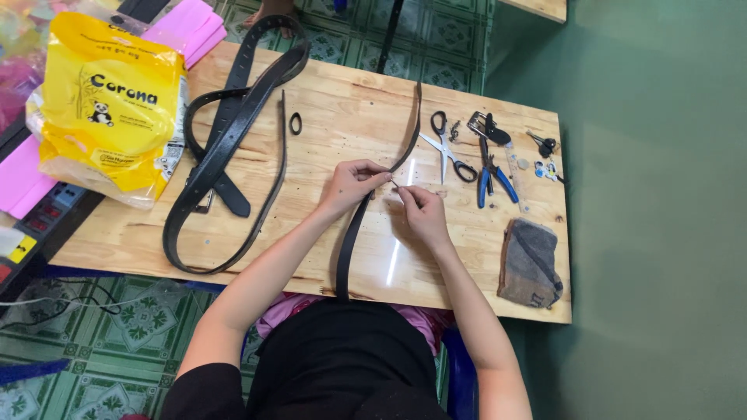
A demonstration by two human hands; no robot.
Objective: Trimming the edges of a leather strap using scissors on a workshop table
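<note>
My forearms reached out over the table [482,257] and met near its middle. My left hand [350,185] was bent at the wrist, thumb and forefinger pinched shut on the edge of a strap [354,233]. My right hand [420,210] lay palm down just beside it, fingertips closed on something thin and pale at the same spot; I could not tell what it was.

The strap was narrow, black and glossy. From my pinch it ran toward me and off the near table edge at my lap, and away from me in a slight curve to the far edge.

Left of my left hand lay two wider black belts [226,148], looped and crossing each other, with one small black ring [296,123] beside them. Farther left sat one yellow bag [113,101].

Beyond my right hand lay one pair of scissors [446,148]. To their right were one pair of blue-handled pliers [492,175] and one metal buckle [486,126]. Nearer me, right of my right hand, lay one folded grey cloth [531,260].
</note>
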